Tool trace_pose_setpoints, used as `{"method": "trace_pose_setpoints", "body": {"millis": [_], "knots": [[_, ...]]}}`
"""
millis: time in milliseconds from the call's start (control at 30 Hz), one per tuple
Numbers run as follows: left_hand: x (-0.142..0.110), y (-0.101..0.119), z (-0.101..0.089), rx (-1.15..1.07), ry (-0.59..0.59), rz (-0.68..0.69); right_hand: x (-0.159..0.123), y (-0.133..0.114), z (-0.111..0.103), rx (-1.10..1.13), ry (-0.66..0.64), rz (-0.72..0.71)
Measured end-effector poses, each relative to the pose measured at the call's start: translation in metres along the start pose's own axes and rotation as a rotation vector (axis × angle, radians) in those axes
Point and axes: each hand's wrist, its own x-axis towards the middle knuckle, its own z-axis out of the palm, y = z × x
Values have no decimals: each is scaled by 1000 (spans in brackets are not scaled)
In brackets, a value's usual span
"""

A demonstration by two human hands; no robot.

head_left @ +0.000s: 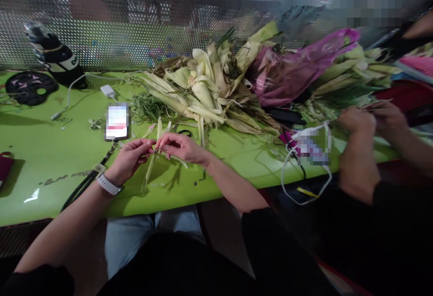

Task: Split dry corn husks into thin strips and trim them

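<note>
My left hand (130, 160) and my right hand (179, 146) meet above the green table (50, 161), both pinching a thin pale green strip of corn husk (151, 163). The strip hangs down from my fingertips toward the table's front edge, and its upper end points at the husk pile. A white band sits on my left wrist. A big pile of pale corn husks (203, 91) lies just beyond my hands.
A phone (117, 121) with a cable lies left of the pile, near a white charger (108, 91). A dark bottle (54, 55) stands back left before a perforated metal screen. Another person's hands (368, 122) work at right beside a purple bag (297, 68).
</note>
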Motion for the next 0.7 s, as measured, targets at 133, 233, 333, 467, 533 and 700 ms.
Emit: {"method": "trace_pose_setpoints", "body": {"millis": [133,233,333,467,533,700], "knots": [[-1,-1,4,83,21,18,0,3,10,-416,203,-269],[-2,-2,6,229,-5,100,0,8,15,-676,217,-351],[-3,-2,7,422,-14,265,1,15,16,-866,209,-326],[-3,-3,4,625,-9,541,2,26,15,-1058,216,-338],[-3,-4,2,685,-23,603,2,29,15,-1102,223,-356],[-8,-2,-1,738,-91,620,2,30,19,-1036,292,-356]]}}
